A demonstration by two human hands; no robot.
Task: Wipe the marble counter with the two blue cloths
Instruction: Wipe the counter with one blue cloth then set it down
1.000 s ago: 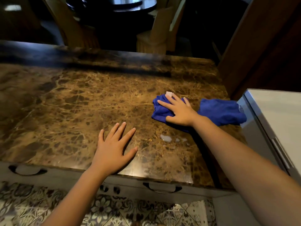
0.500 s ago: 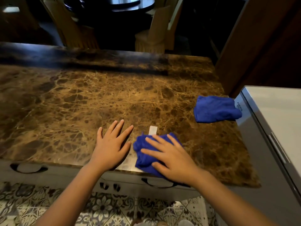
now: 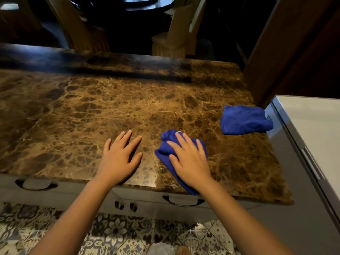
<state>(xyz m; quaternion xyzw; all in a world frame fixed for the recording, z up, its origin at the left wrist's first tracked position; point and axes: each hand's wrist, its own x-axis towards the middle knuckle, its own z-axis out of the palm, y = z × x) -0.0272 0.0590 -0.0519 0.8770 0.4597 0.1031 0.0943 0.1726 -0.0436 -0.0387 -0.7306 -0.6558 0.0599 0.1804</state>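
Note:
The brown marble counter (image 3: 114,111) fills the middle of the view. My right hand (image 3: 190,159) presses flat on a crumpled blue cloth (image 3: 166,150) near the counter's front edge, fingers spread over it. A second blue cloth (image 3: 244,120) lies by itself at the counter's right edge, apart from both hands. My left hand (image 3: 119,157) rests flat on the bare marble, fingers apart, a little left of the first cloth and holding nothing.
A grey appliance (image 3: 312,137) stands against the counter's right side. Drawers with curved handles (image 3: 184,200) run under the front edge. Wooden chairs (image 3: 176,39) and a dark table stand beyond the far edge. Patterned floor tiles (image 3: 117,234) lie below.
My right hand dragged the cloth from beside the second cloth toward the front edge, then a little rightward and away from my left hand. The left hand has stayed put.

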